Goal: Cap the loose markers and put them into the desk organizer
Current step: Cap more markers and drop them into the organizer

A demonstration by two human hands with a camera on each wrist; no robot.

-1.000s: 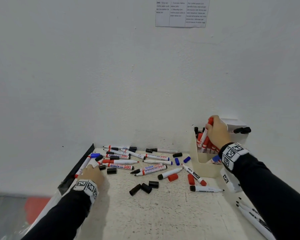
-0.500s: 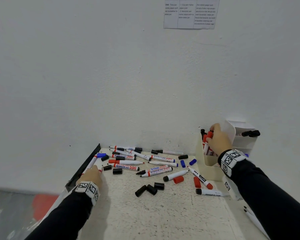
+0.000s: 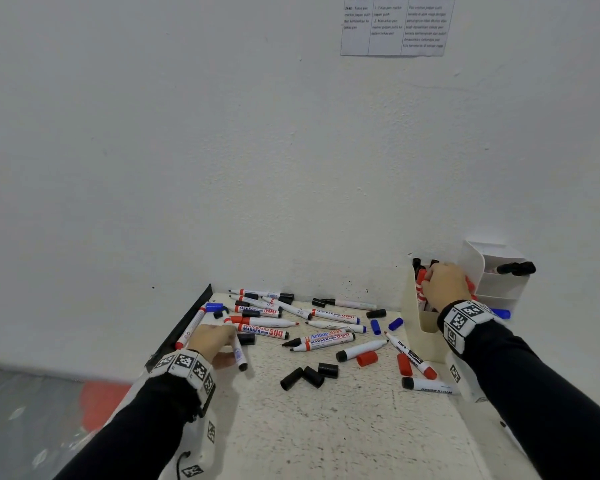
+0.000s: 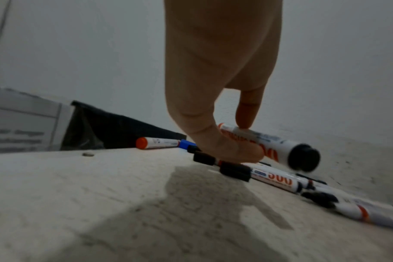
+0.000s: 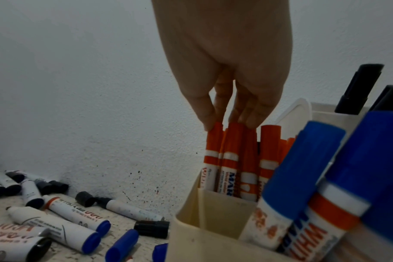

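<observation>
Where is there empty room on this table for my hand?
The bare speckled white tabletop nearest you, between the two black sleeves and in front of the three loose black caps, is free. It is crowded farther back: white markers and caps fill the stretch from the left hand to the cream plastic desk organizer.

Loose markers (image 3: pixel 326 339) lie left of organizer (image 3: pixel 417 336).

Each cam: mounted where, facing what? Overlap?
Head: on head, facing forward-down at speckled white tabletop, wall; both black-sleeved arms show.
Left wrist: looks along left hand pinching white black-ended marker.
Right wrist: looks along right hand, fingertips touching red-capped markers in cream plastic organizer.
Shared: head and right wrist both show organizer.
</observation>
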